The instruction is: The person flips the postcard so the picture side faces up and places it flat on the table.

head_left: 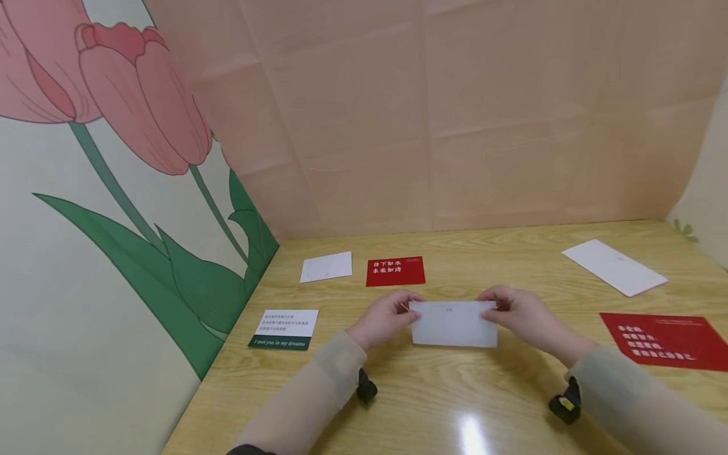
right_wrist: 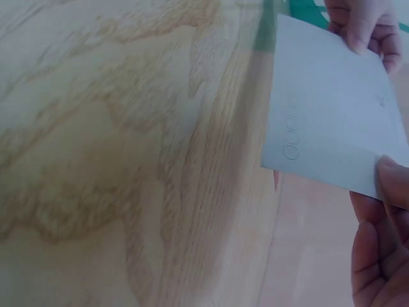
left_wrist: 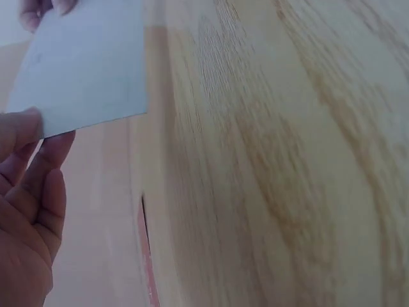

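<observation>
Both hands hold up a white postcard point(head_left: 453, 328) over the wooden table, its face with faint print towards me. My left hand point(head_left: 392, 316) pinches its left side near the upper corner, thumb on the front and fingers behind. On the opposite side, my right hand point(head_left: 520, 316) pinches the card the same way. The right wrist view shows a row of small outlined rings along one long edge of the postcard point(right_wrist: 326, 109) and a tiny mark near the other. In the left wrist view, thumb and fingers of the left hand point(left_wrist: 29, 211) grip a short edge.
Behind the hands lie a white card point(head_left: 326, 267) and a red card point(head_left: 395, 272) with white characters. A white-and-green card point(head_left: 284, 330) lies at left. To the right are another white card point(head_left: 614, 267) and a larger-looking red card point(head_left: 665, 341). A pink cloth point(head_left: 455, 126) hangs behind the table.
</observation>
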The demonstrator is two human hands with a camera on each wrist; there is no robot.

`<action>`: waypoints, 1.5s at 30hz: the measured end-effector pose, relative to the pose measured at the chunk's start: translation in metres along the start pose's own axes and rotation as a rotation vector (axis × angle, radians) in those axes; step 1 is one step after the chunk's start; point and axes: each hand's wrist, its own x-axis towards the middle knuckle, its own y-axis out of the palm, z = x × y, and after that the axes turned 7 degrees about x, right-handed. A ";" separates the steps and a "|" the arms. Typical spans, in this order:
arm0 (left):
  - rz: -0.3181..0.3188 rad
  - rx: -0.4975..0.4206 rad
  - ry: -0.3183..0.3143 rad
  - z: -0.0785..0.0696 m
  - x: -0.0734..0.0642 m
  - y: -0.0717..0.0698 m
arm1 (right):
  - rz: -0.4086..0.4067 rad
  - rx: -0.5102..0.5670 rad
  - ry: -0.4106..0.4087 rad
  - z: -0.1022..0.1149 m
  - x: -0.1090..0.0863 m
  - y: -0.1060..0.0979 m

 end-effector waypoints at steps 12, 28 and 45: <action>-0.078 0.207 0.185 -0.003 -0.006 -0.004 | -0.074 -0.214 -0.258 0.007 -0.011 0.003; -0.034 0.795 0.564 -0.004 -0.013 0.000 | -0.049 -0.378 -0.455 -0.005 -0.021 0.009; 0.152 0.883 0.560 -0.002 -0.021 0.012 | 0.177 -0.342 -0.446 -0.020 -0.029 0.017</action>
